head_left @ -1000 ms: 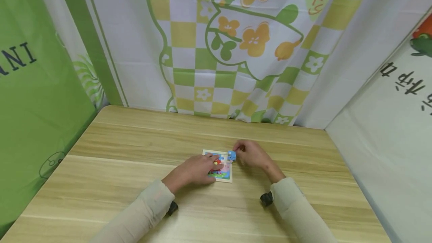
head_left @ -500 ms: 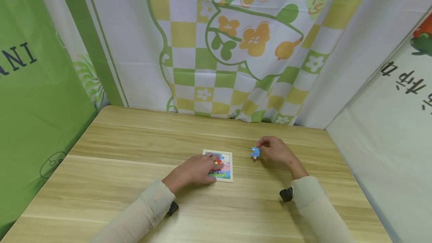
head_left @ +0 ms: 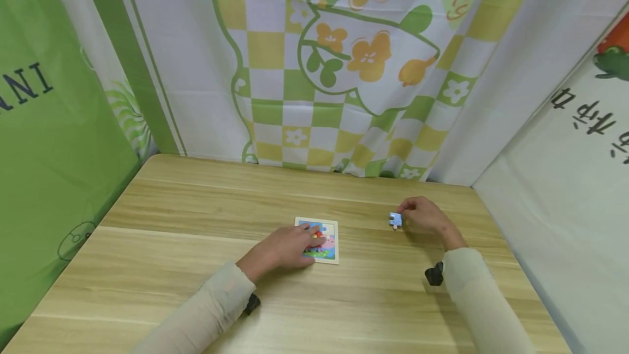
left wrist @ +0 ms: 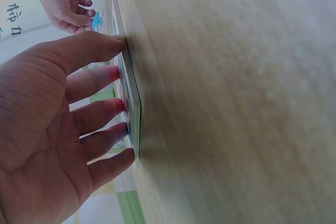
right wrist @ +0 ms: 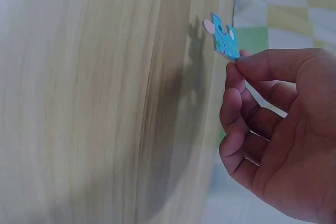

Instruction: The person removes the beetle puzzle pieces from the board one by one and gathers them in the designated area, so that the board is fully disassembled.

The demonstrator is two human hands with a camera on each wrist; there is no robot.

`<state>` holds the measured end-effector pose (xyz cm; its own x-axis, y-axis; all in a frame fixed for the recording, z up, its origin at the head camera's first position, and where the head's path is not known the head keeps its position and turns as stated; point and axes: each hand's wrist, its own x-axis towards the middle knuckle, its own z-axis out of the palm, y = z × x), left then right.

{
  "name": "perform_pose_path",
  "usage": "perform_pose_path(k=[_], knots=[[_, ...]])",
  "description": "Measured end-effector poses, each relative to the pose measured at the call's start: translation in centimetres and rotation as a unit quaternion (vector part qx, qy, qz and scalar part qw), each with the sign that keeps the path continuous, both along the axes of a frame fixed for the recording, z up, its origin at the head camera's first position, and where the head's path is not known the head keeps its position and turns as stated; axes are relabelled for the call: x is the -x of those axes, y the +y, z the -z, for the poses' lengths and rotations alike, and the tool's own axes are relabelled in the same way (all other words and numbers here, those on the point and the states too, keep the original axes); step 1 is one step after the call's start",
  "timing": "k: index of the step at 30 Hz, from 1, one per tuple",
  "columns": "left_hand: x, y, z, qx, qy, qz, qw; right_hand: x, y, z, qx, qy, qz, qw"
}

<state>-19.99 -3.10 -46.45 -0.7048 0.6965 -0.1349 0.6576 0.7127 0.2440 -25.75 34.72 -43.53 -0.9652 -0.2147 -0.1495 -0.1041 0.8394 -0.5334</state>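
Observation:
My right hand point(head_left: 426, 216) pinches a blue jigsaw piece point(right wrist: 226, 38) by one edge, between thumb and index finger. The piece has a pink knob and is held above the table, its shadow falling on the wood in the right wrist view. To its left, a small framed jigsaw puzzle point(head_left: 330, 253) lies flat, showing a pink cartoon pig. A pale gap point(head_left: 330, 229) shows at its upper right corner. My left hand point(head_left: 287, 247) rests on the puzzle with fingers spread. In the left wrist view its fingertips point(left wrist: 116, 107) touch the picture and the thumb lies at the frame's edge.
The wooden table point(head_left: 196, 201) spreads out around both hands. A patterned curtain point(head_left: 275, 108) hangs along its back edge, a green cloth point(head_left: 64, 141) at the left and a white one point(head_left: 550, 223) at the right. A black wrist camera point(head_left: 434, 273) sits under the right sleeve.
My right hand has carried the blue jigsaw piece away from the puzzle's upper right corner, out to the right. The left hand has stayed on the puzzle.

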Motion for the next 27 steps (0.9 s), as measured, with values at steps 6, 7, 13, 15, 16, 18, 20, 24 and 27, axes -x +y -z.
perform_pose_path(k=[6, 7, 13, 15, 16, 18, 20, 24, 27], knots=[[-0.1, 0.0, 0.1, -0.001, -0.008, -0.006, 0.9999, 0.4, 1.4, 0.0, -0.02, -0.016, 0.022, 0.9994], [-0.1, 0.0, 0.2, -0.001, -0.008, -0.007, 0.9999, 0.5, 1.6, 0.0, -0.026, -0.013, 0.025, 0.9993], [-0.1, 0.0, 0.2, 0.0, -0.006, -0.008, 0.9999, 0.8, 2.5, 0.2, -0.042, -0.011, 0.036, 0.9984], [-0.1, 0.0, 0.1, 0.001, -0.005, -0.008, 1.0, 0.9, 2.7, 0.4, -0.04, -0.012, 0.039, 0.9984], [-0.1, 0.0, 0.1, 0.001, -0.005, -0.008, 1.0, 1.0, 2.7, 0.5, -0.04, -0.011, 0.041, 0.9983], [-0.2, 0.0, 0.1, 0.002, -0.005, -0.008, 1.0, 1.1, 2.9, 0.8, -0.042, -0.006, 0.04, 0.9983], [-0.1, -0.1, 0.0, 0.0, -0.005, -0.01, 0.9999, 1.2, 3.1, 1.1, -0.041, -0.003, 0.045, 0.9982], [-0.1, -0.1, 0.1, -0.007, -0.009, -0.013, 0.9998, 1.3, 3.1, 1.2, -0.04, 0.001, 0.047, 0.9981], [-0.2, -0.1, 0.0, -0.011, -0.011, -0.014, 0.9998, 1.3, 3.1, 1.2, -0.04, 0.003, 0.046, 0.9981]])
